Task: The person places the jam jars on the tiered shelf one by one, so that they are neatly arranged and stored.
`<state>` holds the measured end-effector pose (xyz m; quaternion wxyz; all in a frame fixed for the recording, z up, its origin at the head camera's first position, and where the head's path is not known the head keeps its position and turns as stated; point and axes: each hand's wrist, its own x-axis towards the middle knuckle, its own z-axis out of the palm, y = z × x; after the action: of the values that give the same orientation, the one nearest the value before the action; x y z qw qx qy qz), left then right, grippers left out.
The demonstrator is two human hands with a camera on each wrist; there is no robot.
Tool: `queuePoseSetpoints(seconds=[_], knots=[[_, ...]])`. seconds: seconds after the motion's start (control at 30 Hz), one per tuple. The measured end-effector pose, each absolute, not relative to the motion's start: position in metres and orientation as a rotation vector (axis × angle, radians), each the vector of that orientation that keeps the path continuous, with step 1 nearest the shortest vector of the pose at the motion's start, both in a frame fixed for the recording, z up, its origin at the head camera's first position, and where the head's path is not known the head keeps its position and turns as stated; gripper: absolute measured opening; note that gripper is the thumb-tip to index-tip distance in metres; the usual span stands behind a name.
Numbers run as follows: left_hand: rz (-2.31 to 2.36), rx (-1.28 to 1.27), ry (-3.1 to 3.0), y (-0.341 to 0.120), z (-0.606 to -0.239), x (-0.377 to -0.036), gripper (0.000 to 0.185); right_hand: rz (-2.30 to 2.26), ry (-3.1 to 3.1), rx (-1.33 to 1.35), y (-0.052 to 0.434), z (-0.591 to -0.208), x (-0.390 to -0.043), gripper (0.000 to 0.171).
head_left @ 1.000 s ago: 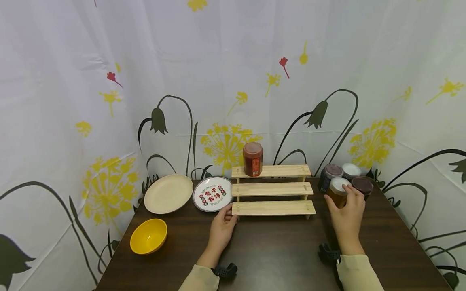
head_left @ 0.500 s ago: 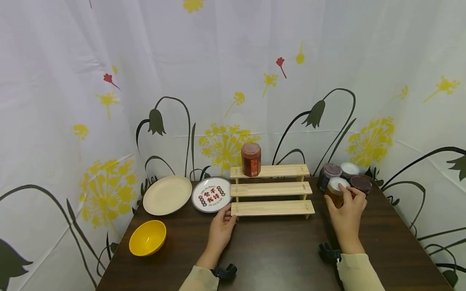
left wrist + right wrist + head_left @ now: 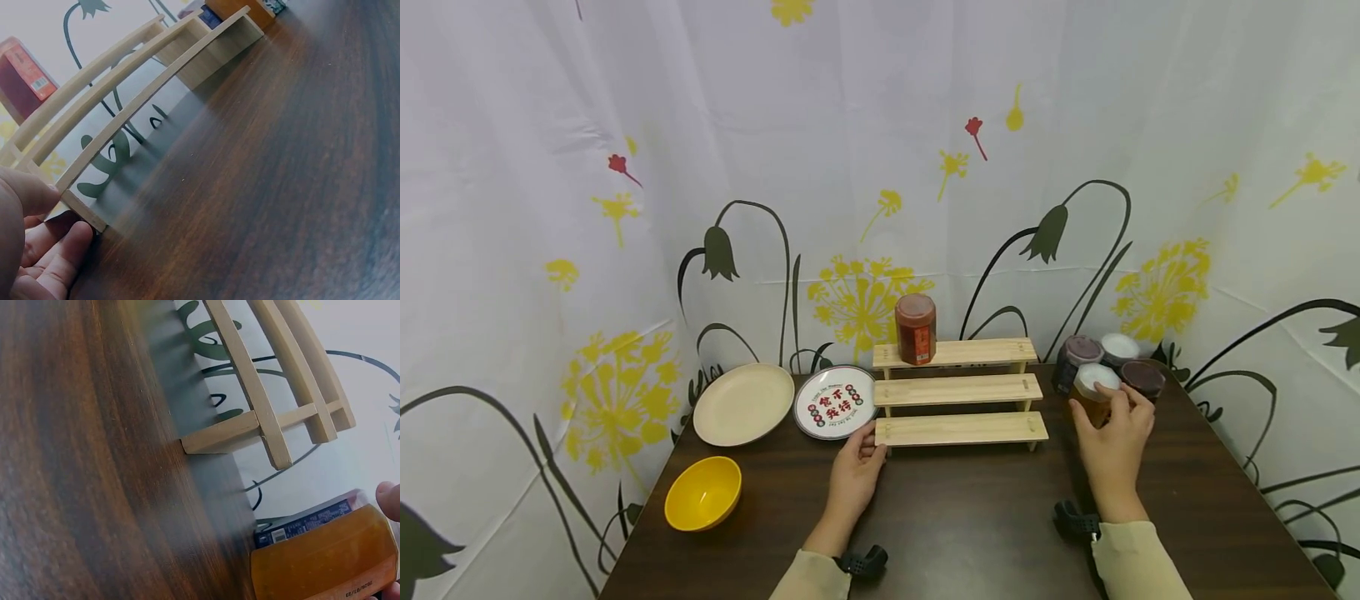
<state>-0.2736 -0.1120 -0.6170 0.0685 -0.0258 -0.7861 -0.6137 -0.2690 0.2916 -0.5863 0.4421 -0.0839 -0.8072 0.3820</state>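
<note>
In the head view, a three-step wooden rack (image 3: 961, 429) stands near the back of the table. My left hand (image 3: 852, 482) grips the left end of its lowest step, thumb on the wood and fingers beside the end leg (image 3: 84, 211). A red-brown jar (image 3: 916, 330) stands upright at the left of the top step. Right of the rack, my right hand (image 3: 1116, 450) holds an amber jar (image 3: 325, 556) with a white lid (image 3: 1093, 378), thumb on one side and fingers on the other. The amber jar is upright, close to the table.
Behind the amber jar stand a dark purple jar (image 3: 1078, 357), a white-lidded jar (image 3: 1120, 347) and a dark-lidded jar (image 3: 1143, 377). Left of the rack are a printed plate (image 3: 833, 422), a cream plate (image 3: 743, 405) and a yellow bowl (image 3: 703, 493). A floral curtain (image 3: 880, 150) hangs behind.
The head view has shifted slightly. Both hands keep their places, the left on the rack and the right on the amber jar.
</note>
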Motion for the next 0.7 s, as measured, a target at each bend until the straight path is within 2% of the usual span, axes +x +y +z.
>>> queuePoseSetpoints(seconds=[0.33,0.7], knots=[[-1.873,-0.068,-2.366,-0.1116,-0.6168,-0.2737,0.047,0.961,-1.997,-0.235,0.288,-0.5867,-0.2675,0.048],[-1.858,-0.073,-2.363,-0.1111,-0.6169,-0.2732,0.047,0.954,-2.058,-0.238,0.2838,-0.5894,-0.2688,0.057]])
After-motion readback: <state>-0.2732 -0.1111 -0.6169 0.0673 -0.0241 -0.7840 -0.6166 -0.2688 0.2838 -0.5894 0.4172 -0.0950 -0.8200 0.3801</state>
